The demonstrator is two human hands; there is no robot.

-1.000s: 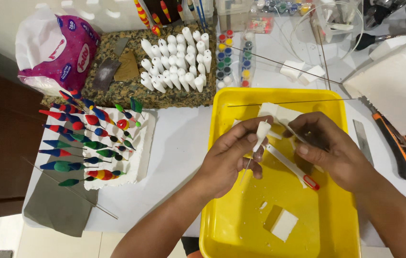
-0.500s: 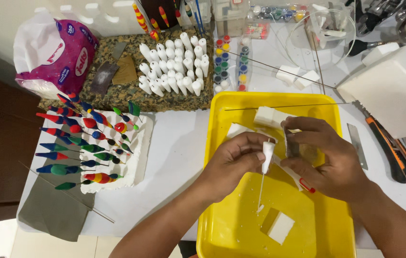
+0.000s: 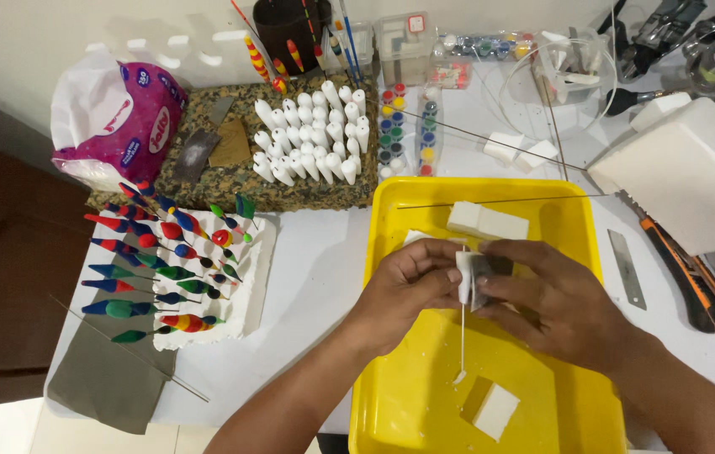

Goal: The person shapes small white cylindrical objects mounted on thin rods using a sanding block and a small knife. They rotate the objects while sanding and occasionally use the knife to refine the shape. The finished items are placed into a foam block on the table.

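Both hands meet over the yellow tray [image 3: 391,403]. Left hand [image 3: 404,290] curls its fingers shut, pinching a small white foam piece [image 3: 463,277] that sits on a thin stick pointing down to the tray floor. Right hand [image 3: 555,303] pinches a grey pad [image 3: 482,273] (sandpaper, maybe) against that piece. White foam blocks [image 3: 488,223] lie just behind the hands, another [image 3: 495,412] near the tray's front edge. Open tray floor lies below the hands. Painted floats [image 3: 164,269] stand well left. The pad is mostly hidden by fingers.
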